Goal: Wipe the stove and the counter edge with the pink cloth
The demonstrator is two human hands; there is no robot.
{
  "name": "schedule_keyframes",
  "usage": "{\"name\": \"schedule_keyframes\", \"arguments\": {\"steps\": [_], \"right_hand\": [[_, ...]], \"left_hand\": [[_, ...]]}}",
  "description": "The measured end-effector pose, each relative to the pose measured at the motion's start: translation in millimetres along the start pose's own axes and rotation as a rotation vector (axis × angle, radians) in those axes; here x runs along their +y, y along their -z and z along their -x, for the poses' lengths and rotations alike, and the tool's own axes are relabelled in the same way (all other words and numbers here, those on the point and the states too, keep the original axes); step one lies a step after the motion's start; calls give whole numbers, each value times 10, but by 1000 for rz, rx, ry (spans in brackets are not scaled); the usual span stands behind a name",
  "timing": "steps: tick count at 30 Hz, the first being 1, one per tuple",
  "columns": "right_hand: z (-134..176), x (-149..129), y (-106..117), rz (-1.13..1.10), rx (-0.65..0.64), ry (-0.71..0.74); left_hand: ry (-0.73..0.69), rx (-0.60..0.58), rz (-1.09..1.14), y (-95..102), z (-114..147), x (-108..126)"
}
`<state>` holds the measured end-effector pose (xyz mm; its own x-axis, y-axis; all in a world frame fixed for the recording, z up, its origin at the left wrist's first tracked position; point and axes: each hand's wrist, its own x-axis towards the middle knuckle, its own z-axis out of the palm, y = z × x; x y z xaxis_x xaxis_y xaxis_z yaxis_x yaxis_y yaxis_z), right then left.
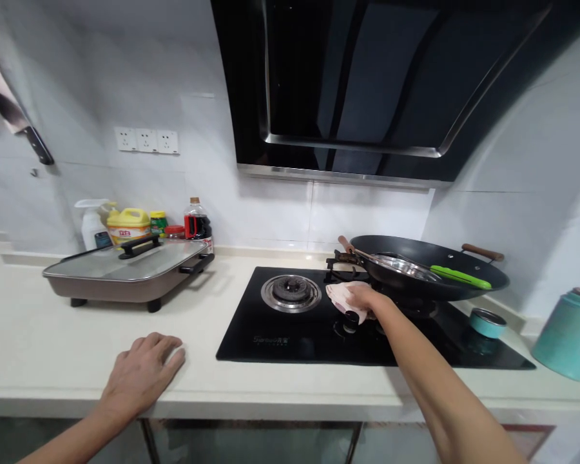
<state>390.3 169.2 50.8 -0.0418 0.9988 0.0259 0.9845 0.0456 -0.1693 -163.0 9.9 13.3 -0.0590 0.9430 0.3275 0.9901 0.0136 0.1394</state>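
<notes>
My right hand (363,298) presses a pale pink cloth (342,295) onto the black glass gas stove (270,328), between the left burner (291,292) and the wok, just behind a control knob (350,321). Its fingers are partly hidden, but the cloth is bunched under them. My left hand (142,372) rests on the pale countertop, left of the stove, with its fingers loosely stretched and nothing in it. A pan support (343,265) sits tilted behind the cloth.
A black wok (420,283) holding a metal ladle and a green-handled utensil stands on the right burner. A lidded electric pan (120,283) is at left, bottles behind it. A turquoise lid (487,323) and canister (569,335) stand at right. The range hood (348,84) overhangs.
</notes>
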Motion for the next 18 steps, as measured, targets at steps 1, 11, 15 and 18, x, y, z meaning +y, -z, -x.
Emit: {"name": "schedule_keyframes", "arguments": {"steps": [1,11,15,18], "right_hand": [[79,23,33,-6,-41,29],[638,172,175,-1,-190,86],[541,116,147,14,-182,110],[419,57,124,40,-114,89]], "left_hand": [[-3,4,1,6,4,7],[-2,22,2,-61,-1,-14],[14,19,0,-102,-13,-39],[11,18,-10,-101,-10,-21]]}}
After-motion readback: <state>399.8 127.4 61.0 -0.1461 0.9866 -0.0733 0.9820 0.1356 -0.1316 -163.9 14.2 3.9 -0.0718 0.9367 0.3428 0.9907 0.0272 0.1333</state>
